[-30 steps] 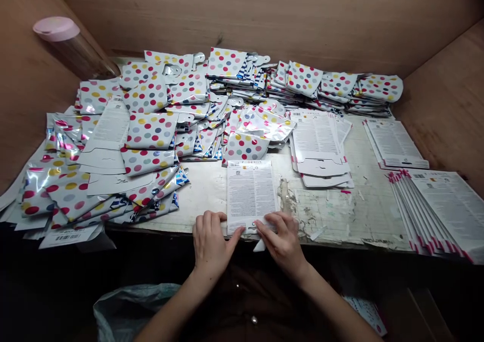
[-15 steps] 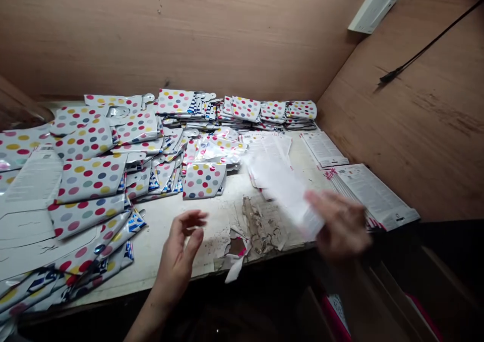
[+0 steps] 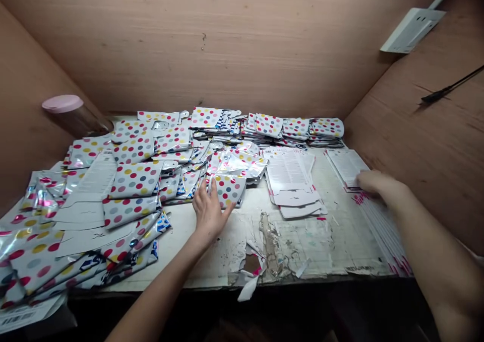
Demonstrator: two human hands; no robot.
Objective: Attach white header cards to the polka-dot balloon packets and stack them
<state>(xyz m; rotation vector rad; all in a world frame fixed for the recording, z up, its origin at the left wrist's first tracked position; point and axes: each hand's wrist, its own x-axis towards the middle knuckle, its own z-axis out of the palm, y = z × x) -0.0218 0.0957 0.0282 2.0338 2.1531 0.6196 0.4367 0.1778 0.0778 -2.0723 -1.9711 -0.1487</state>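
My left hand (image 3: 208,210) rests on a folded polka-dot pouch (image 3: 231,189) at the front of the pile, with its fingers and thumb spread. To the right, my right hand (image 3: 376,182) reaches to the near corner of a stack of printed white cards (image 3: 343,164). Its fingertips are mostly hidden, so I cannot see whether they pinch a card. Between the hands lies a loose pile of white printed cards with fold lines (image 3: 289,176). Under my right forearm is a fanned stack of pink-edged cards (image 3: 381,231).
Many polka-dot pouches (image 3: 130,181) cover the left side, with long white cards (image 3: 93,186) on top. More pouch stacks (image 3: 268,125) line the back wall. A pink-lidded tumbler (image 3: 64,105) stands at left. The worn table front has a torn hole (image 3: 251,264). A power strip (image 3: 412,29) hangs above.
My right hand has left the blurred white sheet it held over the middle and moved to the right-hand card stack. My left hand has moved forward onto the pouch. The view has shifted.
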